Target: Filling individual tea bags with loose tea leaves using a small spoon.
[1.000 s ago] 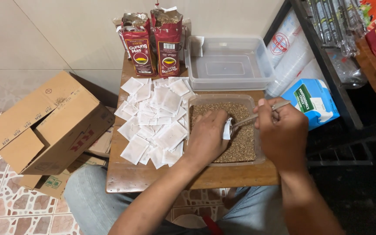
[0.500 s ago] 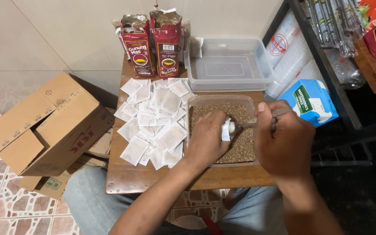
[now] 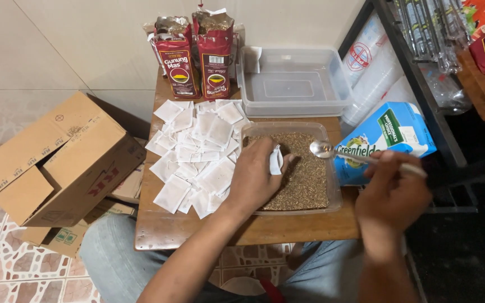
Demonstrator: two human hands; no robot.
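My left hand (image 3: 256,178) rests over the clear tray (image 3: 332,193) of loose brown tea (image 3: 305,174). Its thumb and fingers pinch a small white paper sachet (image 3: 275,161). The sachet stands roughly upright above the tea, mouth turned toward the spoon; I judge it is held there so that any spill drops back into the tray.

My right hand (image 3: 391,193) is off the tray's right edge, fingers closed round the handle of a metal spoon (image 3: 332,151). The spoon's long axis runs nearly level from right to left, rising slightly toward the bowl. The bowl points at the sachet and sits just beside it, over the tray's upper right part. Whether the bowl carries tea, I cannot tell.

Flat white sachets (image 3: 197,151) lie heaped on the wooden table (image 3: 197,233) left of the tray, within reach of my left hand. Two opened red tea packs (image 3: 197,59) stand upright at the table's far edge, beside an empty clear container (image 3: 293,84). A blue-and-white carton (image 3: 391,132) lies on its side to the right. A cardboard box (image 3: 57,160) sits on the floor to the left.
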